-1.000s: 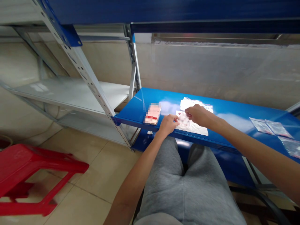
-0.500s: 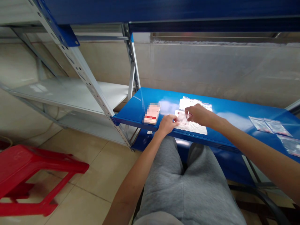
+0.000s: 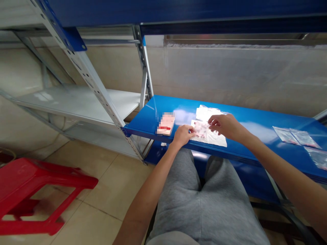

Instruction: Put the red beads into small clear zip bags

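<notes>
On the blue shelf (image 3: pixel 245 136) lies a small clear plastic bag (image 3: pixel 200 129) with reddish bits showing in it, on top of a white sheet (image 3: pixel 217 139). My left hand (image 3: pixel 183 135) pinches the bag's left edge between thumb and fingertips. Just right of the bag, my right hand (image 3: pixel 224 126) hovers with bent fingers, thumb and index apart, and nothing visible between them. Behind both hands are more clear bags (image 3: pixel 206 111), partly covered by my right hand.
A phone (image 3: pixel 166 124), partly blurred out, lies left of my left hand. Several filled clear bags (image 3: pixel 302 136) rest at the shelf's right. A metal post (image 3: pixel 94 85) stands at the left, and a red stool (image 3: pixel 46 183) is on the floor. Another blue shelf (image 3: pixel 191 13) hangs overhead.
My right hand has drawn back a little to the right, off the bag, and its fingers have parted slightly. My left hand has stayed at the bag's left edge.
</notes>
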### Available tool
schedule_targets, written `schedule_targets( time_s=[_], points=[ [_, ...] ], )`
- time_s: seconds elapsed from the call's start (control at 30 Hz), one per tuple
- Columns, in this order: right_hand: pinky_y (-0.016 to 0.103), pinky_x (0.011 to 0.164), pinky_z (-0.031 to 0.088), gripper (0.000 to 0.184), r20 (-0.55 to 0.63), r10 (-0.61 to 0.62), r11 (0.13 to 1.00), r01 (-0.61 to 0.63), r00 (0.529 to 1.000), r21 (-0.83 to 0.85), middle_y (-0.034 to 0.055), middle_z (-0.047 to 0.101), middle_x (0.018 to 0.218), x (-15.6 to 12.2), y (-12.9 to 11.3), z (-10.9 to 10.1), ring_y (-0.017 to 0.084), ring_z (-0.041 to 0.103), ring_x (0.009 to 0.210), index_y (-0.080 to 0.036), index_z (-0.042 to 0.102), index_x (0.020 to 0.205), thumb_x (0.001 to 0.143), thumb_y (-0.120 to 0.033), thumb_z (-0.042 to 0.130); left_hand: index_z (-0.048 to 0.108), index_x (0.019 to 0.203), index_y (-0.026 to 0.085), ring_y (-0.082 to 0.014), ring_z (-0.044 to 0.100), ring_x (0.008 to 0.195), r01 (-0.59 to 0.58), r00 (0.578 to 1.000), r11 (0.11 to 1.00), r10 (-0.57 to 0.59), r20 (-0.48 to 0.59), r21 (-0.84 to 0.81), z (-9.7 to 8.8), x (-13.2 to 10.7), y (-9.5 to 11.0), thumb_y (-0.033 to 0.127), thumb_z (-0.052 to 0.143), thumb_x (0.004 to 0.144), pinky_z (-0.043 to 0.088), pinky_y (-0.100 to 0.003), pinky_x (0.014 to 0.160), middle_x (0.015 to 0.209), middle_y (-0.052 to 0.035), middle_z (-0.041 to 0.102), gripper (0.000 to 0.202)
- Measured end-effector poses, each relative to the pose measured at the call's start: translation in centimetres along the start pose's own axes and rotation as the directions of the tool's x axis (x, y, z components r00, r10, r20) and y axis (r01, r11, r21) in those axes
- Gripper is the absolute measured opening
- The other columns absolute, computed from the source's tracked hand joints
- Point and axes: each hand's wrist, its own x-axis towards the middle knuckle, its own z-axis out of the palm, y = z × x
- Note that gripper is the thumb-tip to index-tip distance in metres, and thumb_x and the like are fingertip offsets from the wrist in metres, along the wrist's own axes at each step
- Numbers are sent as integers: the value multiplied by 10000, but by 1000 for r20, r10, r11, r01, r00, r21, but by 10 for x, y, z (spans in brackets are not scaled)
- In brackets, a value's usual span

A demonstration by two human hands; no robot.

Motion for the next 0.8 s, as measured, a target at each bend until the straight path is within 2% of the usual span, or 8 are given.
schedule_targets(
  time_s=[0.2, 0.4, 0.53, 0.6, 0.67, 0.8],
  points=[
    [215, 586, 457, 183, -76, -91, 994, 85, 993, -74, 1, 758, 707, -4, 6, 0, 151, 712, 669, -185, 732, 855, 839, -94, 574, 799, 890, 187, -163, 674, 810, -3, 1000, 1000, 3, -6, -6, 1, 0, -2, 245, 759, 808, 484, -245, 778, 907, -29, 781, 108],
    [234, 641, 456, 169, -79, -68, 995, 62, 995, -81, -9, 742, 651, -4, 0, -3, 167, 717, 683, -194, 734, 776, 837, -137, 586, 800, 897, 194, -157, 673, 803, -10, 1000, 1000, 10, -1, -9, 1, 0, -3, 241, 752, 810, 488, -244, 783, 906, -22, 779, 109],
    [251, 654, 446, 178, -98, -142, 981, 127, 985, -146, 5, 750, 689, -4, 1, -3, 175, 710, 695, -190, 725, 778, 824, -106, 575, 796, 885, 202, -157, 670, 798, 4, 1000, 1000, -4, 3, -3, 1, 0, -2, 239, 755, 807, 494, -249, 801, 915, -16, 781, 96],
    [260, 657, 444, 149, -111, -164, 976, 145, 980, -164, 15, 764, 744, -4, 4, -1, 180, 710, 703, -192, 723, 816, 831, -123, 592, 792, 875, 202, -161, 672, 806, 6, 1000, 1000, -6, 6, -2, 0, 0, -1, 243, 760, 805, 496, -248, 801, 911, -14, 780, 87],
    [269, 650, 451, 109, -121, -136, 986, 122, 983, -117, 27, 776, 798, -5, 6, 2, 182, 713, 687, -194, 719, 914, 863, -191, 623, 788, 870, 200, -164, 672, 808, 8, 1000, 1000, -8, 5, 5, 0, 0, 0, 251, 768, 804, 496, -250, 800, 899, -13, 778, 86],
    [281, 628, 480, 274, -104, -30, 997, 38, 994, 70, 56, 785, 883, -10, 14, 13, 192, 728, 671, -190, 655, 1106, 864, -311, 695, 784, 876, 195, -160, 673, 812, 2, 1000, 1000, -2, 3, 3, -2, -1, 1, 231, 766, 810, 492, -248, 794, 916, -13, 781, 77]
  ],
)
